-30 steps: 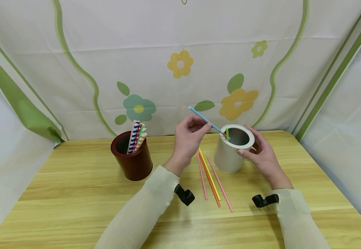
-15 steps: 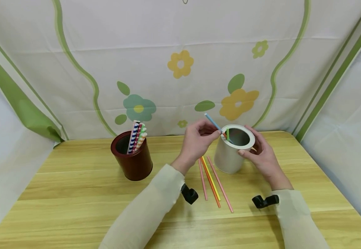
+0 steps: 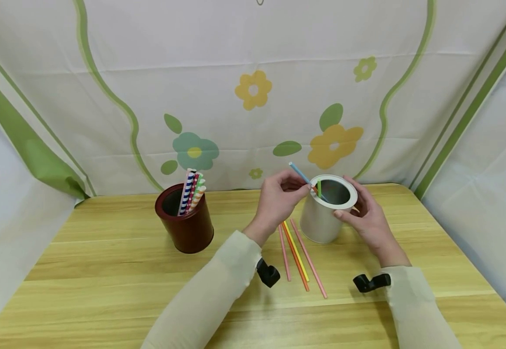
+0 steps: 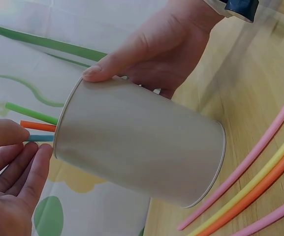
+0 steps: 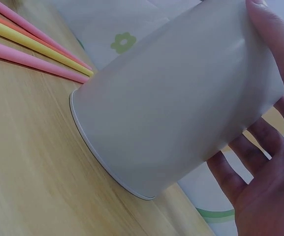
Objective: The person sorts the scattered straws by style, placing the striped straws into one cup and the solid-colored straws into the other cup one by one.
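Wood-grain yellow-brown table point(image 3: 82, 291): spans the foreground.
Off-white cylindrical can point(image 3: 321, 223): upright there, right of the dark red cylindrical can point(image 3: 189, 233) holding striped straws point(image 3: 187, 194).
Right hand point(image 3: 368, 220): grips the off-white can near its rim.
Left hand point(image 3: 279, 198): pinches the light-blue straw.
Four loose pink, yellow and orange straws point(image 3: 296, 251): on the table.
Slim light-blue straw point(image 3: 298, 172): slants into the off-white can.

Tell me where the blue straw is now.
In the head view, right of centre, the left hand pinches the blue straw, whose lower end sits inside the white can beside an orange straw and a green straw.
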`<control>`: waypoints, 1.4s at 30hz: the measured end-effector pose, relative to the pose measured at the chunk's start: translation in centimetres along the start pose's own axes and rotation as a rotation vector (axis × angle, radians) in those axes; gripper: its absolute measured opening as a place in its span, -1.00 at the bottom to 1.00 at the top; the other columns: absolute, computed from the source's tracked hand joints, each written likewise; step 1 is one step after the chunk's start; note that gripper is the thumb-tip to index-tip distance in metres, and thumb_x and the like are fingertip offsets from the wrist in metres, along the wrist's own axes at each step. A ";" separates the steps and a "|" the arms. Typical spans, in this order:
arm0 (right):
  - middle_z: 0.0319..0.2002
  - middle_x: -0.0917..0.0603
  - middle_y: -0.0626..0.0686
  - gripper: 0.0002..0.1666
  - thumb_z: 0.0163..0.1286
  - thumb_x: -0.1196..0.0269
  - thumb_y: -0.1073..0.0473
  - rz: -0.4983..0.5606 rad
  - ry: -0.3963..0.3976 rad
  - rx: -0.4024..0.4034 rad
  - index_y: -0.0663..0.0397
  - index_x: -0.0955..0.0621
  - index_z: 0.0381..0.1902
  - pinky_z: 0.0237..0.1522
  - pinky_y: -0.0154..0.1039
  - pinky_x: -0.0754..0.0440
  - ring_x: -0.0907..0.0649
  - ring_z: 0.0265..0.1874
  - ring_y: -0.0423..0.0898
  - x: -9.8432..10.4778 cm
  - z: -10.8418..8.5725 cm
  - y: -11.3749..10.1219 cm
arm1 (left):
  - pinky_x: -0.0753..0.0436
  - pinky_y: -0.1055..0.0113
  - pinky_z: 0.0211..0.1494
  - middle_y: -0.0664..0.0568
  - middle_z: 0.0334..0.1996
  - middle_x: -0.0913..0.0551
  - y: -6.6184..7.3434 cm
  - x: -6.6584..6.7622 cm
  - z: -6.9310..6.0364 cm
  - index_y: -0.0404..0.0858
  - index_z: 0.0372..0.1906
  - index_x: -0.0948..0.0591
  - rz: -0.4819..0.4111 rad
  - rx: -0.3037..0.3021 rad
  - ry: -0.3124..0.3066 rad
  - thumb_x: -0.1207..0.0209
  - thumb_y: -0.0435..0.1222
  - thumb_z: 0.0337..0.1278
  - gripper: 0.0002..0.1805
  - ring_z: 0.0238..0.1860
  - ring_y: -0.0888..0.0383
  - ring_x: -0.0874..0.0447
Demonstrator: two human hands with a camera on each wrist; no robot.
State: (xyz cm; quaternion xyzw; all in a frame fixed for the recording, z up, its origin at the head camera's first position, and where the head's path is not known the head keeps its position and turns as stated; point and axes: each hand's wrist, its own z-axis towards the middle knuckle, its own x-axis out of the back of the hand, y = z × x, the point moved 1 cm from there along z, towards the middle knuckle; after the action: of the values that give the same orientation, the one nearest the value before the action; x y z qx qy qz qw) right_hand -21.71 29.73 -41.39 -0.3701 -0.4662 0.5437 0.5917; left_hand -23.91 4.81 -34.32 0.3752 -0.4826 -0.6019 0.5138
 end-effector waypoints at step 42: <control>0.48 -0.45 -0.28 0.01 0.46 -0.36 0.46 -0.002 0.004 0.005 -0.14 -0.25 0.72 0.19 -0.55 -0.56 -0.48 0.36 -0.33 0.0 0.0 0.2 | -0.83 0.23 0.09 -0.05 -0.13 -0.81 -0.8 0.3 -0.9 -0.27 -0.10 -0.78 -0.127 0.108 0.035 -0.45 -0.36 0.30 -0.86 -0.18 0.19 -0.79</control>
State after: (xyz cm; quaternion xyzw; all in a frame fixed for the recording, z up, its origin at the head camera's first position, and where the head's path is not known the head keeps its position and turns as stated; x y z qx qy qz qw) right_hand -21.77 29.72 -41.61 -0.3694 -0.4640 0.5434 0.5941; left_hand -23.35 4.33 -35.28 0.4424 -0.4807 -0.5997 0.4621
